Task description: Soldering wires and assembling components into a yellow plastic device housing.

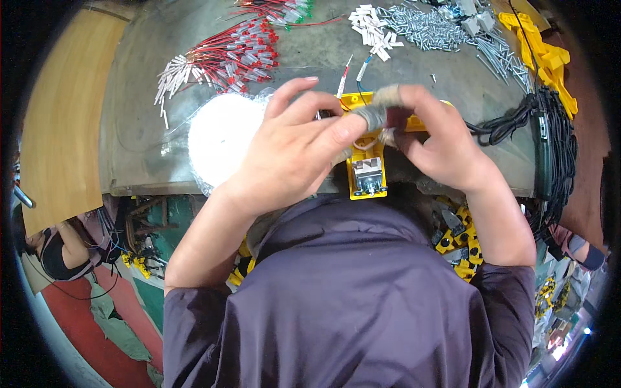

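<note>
In front of my body lies a yellow plastic housing (354, 186); a metal-and-black component (369, 176) sits in its near end. My left hand (297, 142) reaches over the housing's left side, its taped fingers bent and closed near the middle. From the right comes my right hand (436, 132), thumb and taped forefinger pinched together, slightly blurred, beside a dark red patch. What either hand grips is hidden or too small to name. A pale wire (367, 145) curves between the fingertips. Two tagged leads, one white-tipped (342, 84) and one blue (364, 66), stick out beyond the housing.
A bright white round thing (223, 139) in clear plastic lies left. Farther back are red-wired parts (242, 55), white pieces (374, 29) and screws (427, 29). Black cables (556, 155) hang at the right edge, near yellow parts (543, 58). Another person's arm (68, 246) shows left.
</note>
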